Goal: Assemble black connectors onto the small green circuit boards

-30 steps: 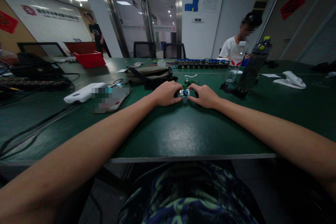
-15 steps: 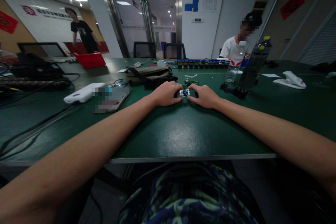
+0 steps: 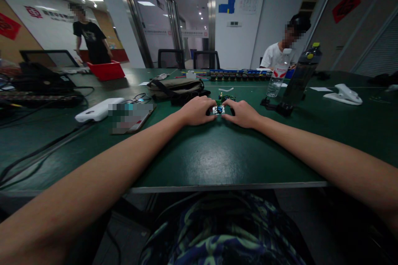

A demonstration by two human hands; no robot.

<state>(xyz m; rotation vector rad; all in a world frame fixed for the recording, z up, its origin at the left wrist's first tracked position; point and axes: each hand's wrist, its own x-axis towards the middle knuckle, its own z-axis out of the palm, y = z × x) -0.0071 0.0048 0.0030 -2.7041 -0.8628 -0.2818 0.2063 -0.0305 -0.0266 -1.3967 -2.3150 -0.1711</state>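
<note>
Taking the small white-and-blue part [image 3: 219,110] as the clock's centre, with twelve straight across the green table [image 3: 199,153], the left hand [image 3: 199,110] lay at nine, its thumb and fingers bent into a loose C whose tips came up to the part's near side. That one part sat in the gap between the hands, and the right hand [image 3: 244,113] mirrored the pose at three, thumb and index finger partly spread; whether either hand pinched the part or merely framed it, I could not tell. Counting outward from left to right, there was one red bin [image 3: 107,71] towards ten, with one standing person [image 3: 91,41] behind it, then one white rounded device [image 3: 99,109] and one flat device [image 3: 132,119] with a blurred surface, both around nine. One olive pouch [image 3: 178,87] rested near ten, close to the left hand, and two chairs [image 3: 171,59] stood between eleven and twelve. One green circuit board [image 3: 229,97] showed at one, just beyond the fingers. Towards two stood two bottles, one clear bottle [image 3: 277,78] and one dark bottle [image 3: 301,76], with one seated person [image 3: 273,56] farther back. One white clip-like object [image 3: 343,96] lay between two and three.
</note>
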